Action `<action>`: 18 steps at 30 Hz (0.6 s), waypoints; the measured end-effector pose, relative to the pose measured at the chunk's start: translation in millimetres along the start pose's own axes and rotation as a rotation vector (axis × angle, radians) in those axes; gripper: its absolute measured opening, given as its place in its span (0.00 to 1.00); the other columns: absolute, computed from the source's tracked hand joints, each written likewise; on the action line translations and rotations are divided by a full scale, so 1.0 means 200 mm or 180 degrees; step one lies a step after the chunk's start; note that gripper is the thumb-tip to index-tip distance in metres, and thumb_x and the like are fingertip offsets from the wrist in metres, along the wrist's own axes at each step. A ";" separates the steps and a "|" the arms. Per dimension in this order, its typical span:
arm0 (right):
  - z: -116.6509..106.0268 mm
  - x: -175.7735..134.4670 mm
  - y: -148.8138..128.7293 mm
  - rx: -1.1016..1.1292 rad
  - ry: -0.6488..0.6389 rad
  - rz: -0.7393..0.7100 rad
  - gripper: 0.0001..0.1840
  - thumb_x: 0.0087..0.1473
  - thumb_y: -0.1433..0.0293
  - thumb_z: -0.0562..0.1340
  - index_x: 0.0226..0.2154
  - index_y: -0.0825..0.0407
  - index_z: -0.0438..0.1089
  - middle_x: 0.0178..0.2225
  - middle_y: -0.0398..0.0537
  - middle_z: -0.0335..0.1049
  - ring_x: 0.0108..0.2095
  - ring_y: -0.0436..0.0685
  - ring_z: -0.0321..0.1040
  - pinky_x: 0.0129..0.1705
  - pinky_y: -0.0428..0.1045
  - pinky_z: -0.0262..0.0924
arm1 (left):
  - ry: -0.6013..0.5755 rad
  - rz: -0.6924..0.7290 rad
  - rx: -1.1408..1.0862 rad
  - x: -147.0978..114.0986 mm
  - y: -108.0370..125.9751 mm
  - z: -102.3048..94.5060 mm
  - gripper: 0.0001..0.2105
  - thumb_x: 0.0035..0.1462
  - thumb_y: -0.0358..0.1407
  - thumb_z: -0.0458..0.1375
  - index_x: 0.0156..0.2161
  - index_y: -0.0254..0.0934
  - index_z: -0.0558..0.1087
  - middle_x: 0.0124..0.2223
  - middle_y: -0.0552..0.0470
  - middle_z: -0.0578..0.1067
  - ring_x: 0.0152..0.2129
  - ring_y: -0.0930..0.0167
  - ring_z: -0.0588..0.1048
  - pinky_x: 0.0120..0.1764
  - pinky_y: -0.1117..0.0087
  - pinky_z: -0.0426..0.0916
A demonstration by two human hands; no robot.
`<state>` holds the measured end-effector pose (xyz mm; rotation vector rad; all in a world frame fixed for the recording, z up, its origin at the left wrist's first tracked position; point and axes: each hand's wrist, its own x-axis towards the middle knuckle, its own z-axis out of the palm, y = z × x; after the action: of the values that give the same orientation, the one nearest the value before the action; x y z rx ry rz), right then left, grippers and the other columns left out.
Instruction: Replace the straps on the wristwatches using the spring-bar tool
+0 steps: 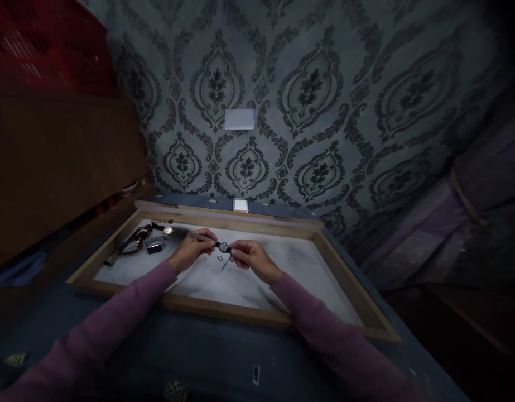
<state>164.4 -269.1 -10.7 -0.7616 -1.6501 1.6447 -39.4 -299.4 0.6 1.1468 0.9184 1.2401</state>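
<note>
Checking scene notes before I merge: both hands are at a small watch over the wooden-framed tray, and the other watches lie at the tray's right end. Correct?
Not quite: the head view shows the other watches at the tray's left end, not the right. Both hands are at a small watch over the wooden-framed tray, as you say.

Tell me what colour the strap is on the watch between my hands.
The watch strap looks black; it shows in the head view.
</note>
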 end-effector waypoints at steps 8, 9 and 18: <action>0.03 0.00 -0.04 -0.0177 -0.0118 0.0000 0.21 0.44 0.53 0.68 0.25 0.55 0.70 0.18 0.39 0.64 0.15 0.44 0.50 0.17 0.43 0.40 | -0.0413 -0.0309 0.0037 -0.02 0.01 0.03 0.16 0.40 0.39 0.71 0.33 0.32 0.74 0.28 0.51 0.74 0.26 0.73 0.73 0.27 0.75 0.65; 0.03 0.00 -0.04 -0.0199 -0.0118 0.0015 0.21 0.44 0.53 0.68 0.25 0.55 0.70 0.18 0.39 0.63 0.15 0.44 0.49 0.17 0.43 0.39 | -0.0465 -0.0352 0.0041 -0.02 0.01 0.04 0.17 0.39 0.39 0.71 0.33 0.31 0.74 0.28 0.51 0.74 0.26 0.72 0.73 0.26 0.75 0.64; 0.01 0.02 -0.02 -0.0578 -0.0073 0.0213 0.24 0.44 0.49 0.68 0.25 0.55 0.69 0.16 0.37 0.59 0.15 0.44 0.46 0.17 0.43 0.37 | -0.0560 -0.0510 -0.0049 0.01 -0.06 0.04 0.19 0.37 0.41 0.71 0.32 0.32 0.73 0.24 0.55 0.72 0.21 0.76 0.70 0.24 0.76 0.62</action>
<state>161.3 -267.8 -6.5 -0.8987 -1.8262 1.5688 -29.2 -298.5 -8.3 1.1283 0.8493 0.9988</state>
